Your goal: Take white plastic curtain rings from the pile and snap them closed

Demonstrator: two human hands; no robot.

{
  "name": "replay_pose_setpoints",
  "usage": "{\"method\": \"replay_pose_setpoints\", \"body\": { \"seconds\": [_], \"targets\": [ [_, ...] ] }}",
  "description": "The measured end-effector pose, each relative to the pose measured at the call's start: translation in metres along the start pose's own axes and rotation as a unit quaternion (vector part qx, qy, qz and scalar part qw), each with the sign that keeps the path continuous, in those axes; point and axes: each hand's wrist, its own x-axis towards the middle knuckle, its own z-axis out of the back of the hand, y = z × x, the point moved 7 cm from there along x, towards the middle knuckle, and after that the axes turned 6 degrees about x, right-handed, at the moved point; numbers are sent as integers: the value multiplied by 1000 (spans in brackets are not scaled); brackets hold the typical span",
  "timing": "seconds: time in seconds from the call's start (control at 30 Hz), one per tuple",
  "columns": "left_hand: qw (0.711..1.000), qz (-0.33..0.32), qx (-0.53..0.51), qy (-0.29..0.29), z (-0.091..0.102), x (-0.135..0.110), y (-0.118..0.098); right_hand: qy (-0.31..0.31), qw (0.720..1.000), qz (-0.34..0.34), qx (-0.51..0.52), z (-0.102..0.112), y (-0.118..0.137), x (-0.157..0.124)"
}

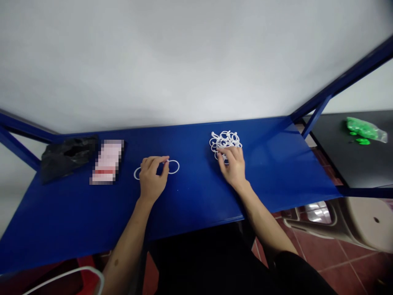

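My left hand [152,178] is closed in a pinch, thumb against forefinger, over the middle of the blue table. Its fingertips grip a white plastic ring [178,166] that shows to their right. Another white loop [135,173] sticks out on the left side of the same hand; whether the two are joined is hidden. To the right, a tangled pile of white plastic rings [226,141] with small knobs lies on the table. My right hand [235,166] reaches over the pile's near edge, thumb and forefinger drawn together on a ring there.
On the blue table [190,209], a crumpled black plastic bag [70,157] and a blurred-out pink rectangular item [107,162] lie at the left. A dark side table [346,157] holds a bag of green pieces [365,128]. A beige plastic chair [365,221] stands at the lower right.
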Motion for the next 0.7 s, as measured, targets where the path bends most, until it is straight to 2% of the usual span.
{"method": "replay_pose_setpoints", "body": {
  "seconds": [0.13, 0.23, 0.3, 0.4, 0.47, 0.57, 0.7],
  "targets": [
    [994, -5, -101, 38, -8, -3, -19, 131, 981, 42, 137, -37, 35, -13],
    [985, -11, -155, 81, -19, -7, -31, 184, 962, 37, 198, -56, 47, -24],
    [977, 1, -192, 97, -25, -11, -33, 181, 957, 8, 228, -61, 45, -27],
    [961, 55, -244, 113, -34, -14, -25, 150, 954, -49, 254, -60, 36, -29],
    [953, 87, -257, 138, -40, -16, -20, 136, 955, -63, 255, -57, 33, -28],
    [947, 106, -252, 167, -43, -17, -18, 142, 955, -41, 257, -56, 35, -27],
    [954, 88, -242, 157, -40, -17, -23, 163, 949, -1, 269, -60, 39, -29]
  ]
}}
